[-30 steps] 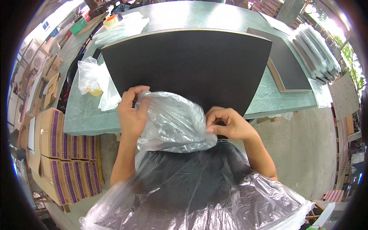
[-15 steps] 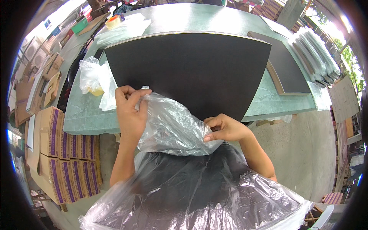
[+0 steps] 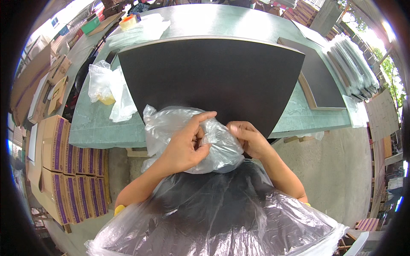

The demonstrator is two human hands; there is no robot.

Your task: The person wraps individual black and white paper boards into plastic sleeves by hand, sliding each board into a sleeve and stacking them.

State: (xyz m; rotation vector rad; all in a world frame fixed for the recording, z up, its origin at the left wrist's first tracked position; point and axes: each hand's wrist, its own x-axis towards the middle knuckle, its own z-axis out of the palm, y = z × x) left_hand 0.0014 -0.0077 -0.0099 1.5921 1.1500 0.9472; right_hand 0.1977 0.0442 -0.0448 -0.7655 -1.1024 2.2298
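A crumpled clear plastic bag (image 3: 171, 123) is bunched up before me, over the near end of a large black board (image 3: 213, 72). My left hand (image 3: 185, 145) is at its middle, thumb and curled fingers gripping the film while the index finger stretches out above. On its right edge my right hand (image 3: 252, 138) pinches the plastic, the fingertips partly hidden. Below both hands a wide clear plastic sheet (image 3: 213, 213) spreads over something dark. I cannot tell whether the sheet and the bag are one piece.
The board lies on a green marbled table (image 3: 102, 132). Left on it are white plastic bags (image 3: 102, 85) and a tape roll (image 3: 128, 23); right, more dark boards (image 3: 320, 81) and a plastic-wrapped stack (image 3: 352, 64). Cartons (image 3: 74, 192) stand stacked at the lower left.
My left hand has come down and right from the bag's upper left corner to its middle. That corner now stands free. The right hand has shifted slightly right, its fingers turned in more.
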